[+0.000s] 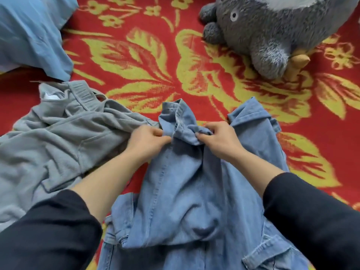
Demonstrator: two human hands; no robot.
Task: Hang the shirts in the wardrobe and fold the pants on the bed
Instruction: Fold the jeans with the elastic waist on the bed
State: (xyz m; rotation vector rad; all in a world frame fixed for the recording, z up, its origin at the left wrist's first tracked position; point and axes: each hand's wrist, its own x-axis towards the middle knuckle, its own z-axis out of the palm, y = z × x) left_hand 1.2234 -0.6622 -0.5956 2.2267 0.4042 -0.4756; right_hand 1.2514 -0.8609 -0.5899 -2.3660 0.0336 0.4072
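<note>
Light blue denim pants [187,195] lie crumpled on the bed in front of me, running from the middle of the view to the bottom edge. My left hand [147,140] pinches a fold of the denim near its far end. My right hand [218,138] grips bunched denim just to the right of that fold. Both hands sit close together on the cloth. Grey pants [58,137] lie rumpled to the left, touching the denim beside my left hand.
A red bedspread with yellow flowers [148,61] covers the bed. At the far right sits a grey plush toy [272,30]. A blue pillow [33,34] lies at the far left corner.
</note>
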